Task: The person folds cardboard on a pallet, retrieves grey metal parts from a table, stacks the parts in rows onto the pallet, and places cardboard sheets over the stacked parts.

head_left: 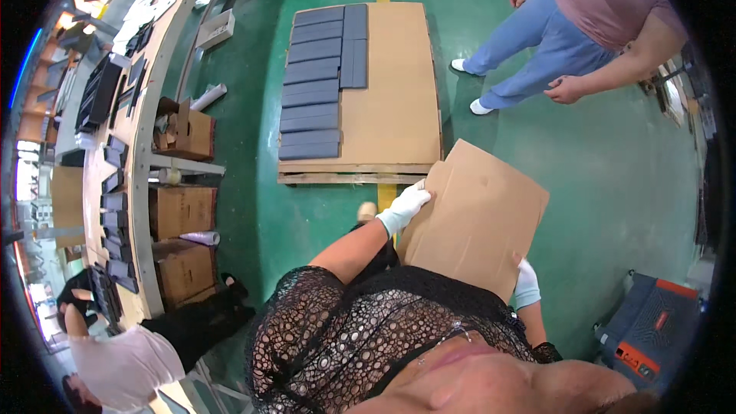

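A flat brown cardboard sheet [483, 215], possibly a folded-flat carton, is held tilted in front of my body. My left hand [408, 205], in a white glove, grips its left edge near the top. On the lower right edge my right hand [527, 282], also gloved in white, has closed around the cardboard; part of its fingers is hidden. Just beyond stands a wooden pallet [360, 179] covered with a cardboard layer [402, 84]. Several dark grey slim boxes [310, 97] lie on that layer's left side, in a column with a few turned lengthwise at the back.
At the right, a person [606, 23] in blue trousers stands beside the pallet. Along the left runs a long workbench [157, 54] with dark parts, and cartons [184, 211] below it. Another person [130, 360] works there. A grey and orange case [652, 326] sits at lower right.
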`<action>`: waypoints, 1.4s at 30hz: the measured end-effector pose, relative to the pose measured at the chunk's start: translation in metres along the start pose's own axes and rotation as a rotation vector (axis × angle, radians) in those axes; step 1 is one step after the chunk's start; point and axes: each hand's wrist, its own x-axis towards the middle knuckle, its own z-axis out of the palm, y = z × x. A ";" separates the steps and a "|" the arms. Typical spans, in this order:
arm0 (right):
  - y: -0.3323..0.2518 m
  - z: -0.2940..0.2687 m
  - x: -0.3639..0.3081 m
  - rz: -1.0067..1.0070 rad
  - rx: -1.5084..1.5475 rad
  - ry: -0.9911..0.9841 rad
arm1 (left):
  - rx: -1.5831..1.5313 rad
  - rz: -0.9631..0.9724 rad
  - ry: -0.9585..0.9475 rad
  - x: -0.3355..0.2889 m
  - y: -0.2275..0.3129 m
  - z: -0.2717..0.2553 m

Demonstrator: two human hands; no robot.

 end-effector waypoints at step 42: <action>-0.386 -0.627 0.229 -0.303 0.718 0.278 | 1.531 -0.250 0.102 0.308 -0.226 0.264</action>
